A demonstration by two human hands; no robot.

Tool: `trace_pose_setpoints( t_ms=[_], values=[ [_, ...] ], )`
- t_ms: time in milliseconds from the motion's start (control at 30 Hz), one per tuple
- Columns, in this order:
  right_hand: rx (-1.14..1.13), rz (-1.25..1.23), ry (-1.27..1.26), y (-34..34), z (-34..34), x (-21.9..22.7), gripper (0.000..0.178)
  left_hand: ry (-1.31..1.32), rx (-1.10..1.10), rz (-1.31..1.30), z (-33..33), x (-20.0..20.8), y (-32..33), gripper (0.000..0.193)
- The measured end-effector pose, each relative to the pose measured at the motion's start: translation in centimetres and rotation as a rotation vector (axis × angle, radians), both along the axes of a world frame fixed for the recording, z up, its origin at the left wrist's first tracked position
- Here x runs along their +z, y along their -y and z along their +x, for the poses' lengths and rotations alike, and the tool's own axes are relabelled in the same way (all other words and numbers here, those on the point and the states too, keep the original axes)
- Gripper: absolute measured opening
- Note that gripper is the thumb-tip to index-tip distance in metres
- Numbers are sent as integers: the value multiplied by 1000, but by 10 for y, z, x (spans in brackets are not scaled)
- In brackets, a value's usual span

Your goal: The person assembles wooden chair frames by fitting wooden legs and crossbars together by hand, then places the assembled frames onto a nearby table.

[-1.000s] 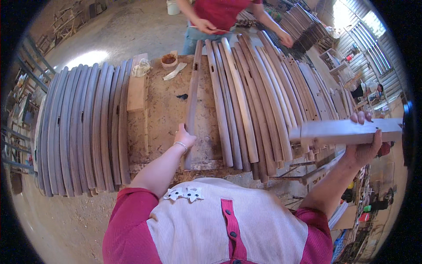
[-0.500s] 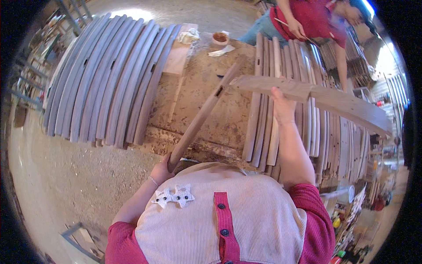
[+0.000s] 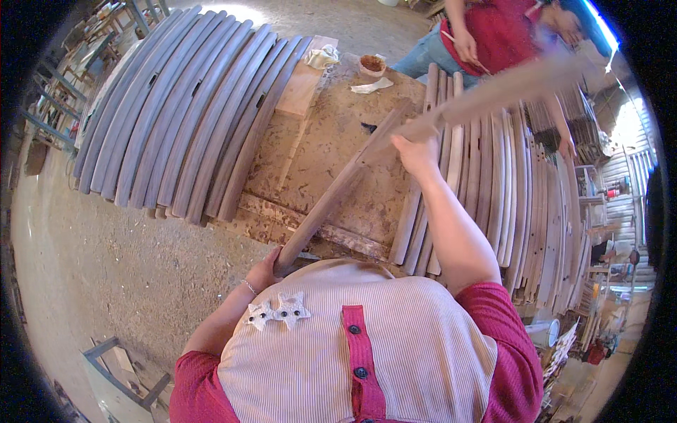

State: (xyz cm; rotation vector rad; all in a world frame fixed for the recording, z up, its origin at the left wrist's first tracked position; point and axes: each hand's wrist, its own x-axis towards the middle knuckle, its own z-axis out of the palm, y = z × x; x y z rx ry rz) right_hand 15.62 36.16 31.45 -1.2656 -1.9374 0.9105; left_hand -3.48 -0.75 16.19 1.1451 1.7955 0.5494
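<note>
A: What is held nearest the body?
B: The low end of a narrow wooden bar (image 3: 326, 203) is gripped by the left hand (image 3: 264, 272), just beside the striped garment (image 3: 409, 331).
A: Which way is it pointed?
B: Its long axis is slanted over the table (image 3: 331, 120), from the lower left up and away to the right.
A: And the right hand?
B: A wider board (image 3: 493, 93) is clasped near its left end by the right hand (image 3: 420, 155), over the bar's upper part. Its long axis is angled to the upper right, flatter than the bar's, and its far end is blurred. Whether the two are touching cannot be told.
A: What is seen beyond?
B: The table is flanked by a left row of bars (image 3: 173, 106) and a right row of bars (image 3: 485, 176), laid lengthwise away from the body. Farther off, a cup of brown paste (image 3: 371, 65) is set near a white scrap (image 3: 372, 86), and a thin stick (image 3: 448, 35) is held by a co-worker (image 3: 493, 35) in red.
</note>
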Motion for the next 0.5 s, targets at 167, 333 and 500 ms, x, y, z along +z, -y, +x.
trace_pose_setpoints(
  t_ms=[167,333,500],
  values=[
    [-65,-31,16,1,-40,18,67,-194,-300,-163,-21,77,-40,68],
    [-67,12,81,7,-47,24,71,-57,-201,327,-33,163,-155,53],
    [-77,-11,119,11,-54,35,73,255,-122,1102,-2,282,-298,54]
  ],
)
